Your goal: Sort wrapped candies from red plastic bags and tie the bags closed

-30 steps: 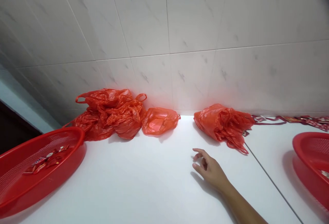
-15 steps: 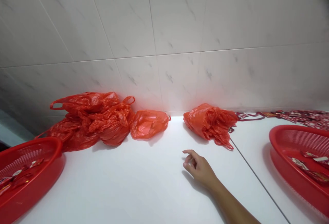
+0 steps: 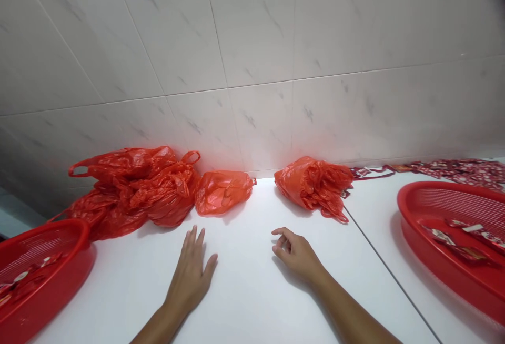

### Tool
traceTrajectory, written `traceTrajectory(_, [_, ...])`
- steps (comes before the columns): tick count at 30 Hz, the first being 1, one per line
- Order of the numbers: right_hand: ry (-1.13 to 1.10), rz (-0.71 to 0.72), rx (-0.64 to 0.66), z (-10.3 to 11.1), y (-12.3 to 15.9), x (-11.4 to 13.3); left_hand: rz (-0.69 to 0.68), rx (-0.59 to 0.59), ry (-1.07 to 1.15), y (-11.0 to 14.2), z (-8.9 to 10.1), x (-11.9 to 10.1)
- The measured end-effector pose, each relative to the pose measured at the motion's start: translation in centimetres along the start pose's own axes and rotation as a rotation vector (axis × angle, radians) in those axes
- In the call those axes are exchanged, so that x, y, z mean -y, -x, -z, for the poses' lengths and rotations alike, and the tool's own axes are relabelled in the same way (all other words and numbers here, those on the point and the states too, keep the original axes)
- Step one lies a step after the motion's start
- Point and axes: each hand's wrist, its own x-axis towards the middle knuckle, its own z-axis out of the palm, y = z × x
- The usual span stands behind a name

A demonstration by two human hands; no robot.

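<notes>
My left hand is over the white table, palm down, fingers stretched out and thumb spread, with nothing in it. Nearest to it are a flattened red plastic bag and a heap of crumpled red plastic bags. My right hand rests at the table's middle right, index finger reaching out and the other fingers loosely curled. A gap shows between its thumb and index finger, and it holds nothing visible. Just beyond it lies a bunched red plastic bag.
Red plastic baskets stand at the left and right, each holding small red packets. Patterned red packets and a dark red strap lie along the tiled wall. A seam crosses the table.
My left hand has come into view from below. The camera has turned right, so the bags sit further left and more of the right basket shows. My right hand keeps its pose.
</notes>
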Motion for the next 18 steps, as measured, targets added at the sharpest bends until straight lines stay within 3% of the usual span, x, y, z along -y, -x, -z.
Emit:
traceTrajectory(2, [-0.002, 0.003, -0.002, -0.1, -0.1, -0.1, -0.020, -0.037, -0.039, -4.4, -2.2, -1.0])
traceTrajectory(5, [0.000, 0.002, -0.008, -0.1, -0.3, -0.3, 0.104, -0.007, -0.065, -10.0, -4.0, -1.9])
traceTrajectory(9, [0.008, 0.017, -0.008, -0.1, -0.6, -0.5, 0.123, 0.113, -0.019, -13.3, -4.6, -2.8])
traceTrajectory(11, [0.013, 0.026, -0.008, -0.1, -0.8, -0.5, 0.117, 0.151, 0.016, -13.0, -4.6, -4.0])
traceTrajectory(14, [-0.004, 0.062, -0.015, -0.4, -0.6, 0.0, 0.118, 0.162, 0.084, -10.5, -4.8, -7.3])
traceTrajectory(18, [-0.059, 0.329, -0.002, -1.6, 1.1, 2.3, 0.067, 0.255, 0.303, -5.1, -5.7, -13.1])
